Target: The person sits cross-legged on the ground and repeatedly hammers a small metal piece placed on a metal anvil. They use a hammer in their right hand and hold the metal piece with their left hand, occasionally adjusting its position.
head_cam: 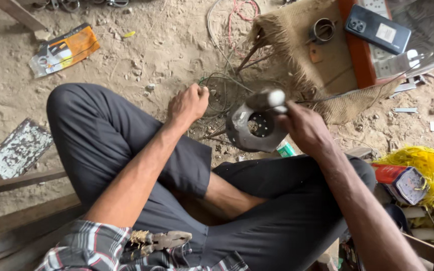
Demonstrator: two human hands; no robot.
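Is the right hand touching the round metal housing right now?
Touching. The head view shows the right hand pressed against the rim of the round metal housing, with no gap between them.

Metal housing point(254, 125): dark grey, round, with a central hole ringed by small holes; it is standing on edge on the sandy floor point(126, 60), its face tilting up toward the camera.
Tool handle point(268, 98): pale and cylindrical, blurred; it is lying across the housing's upper rim.
Wires point(217, 83): thin and greenish, looping on the floor just behind the housing.
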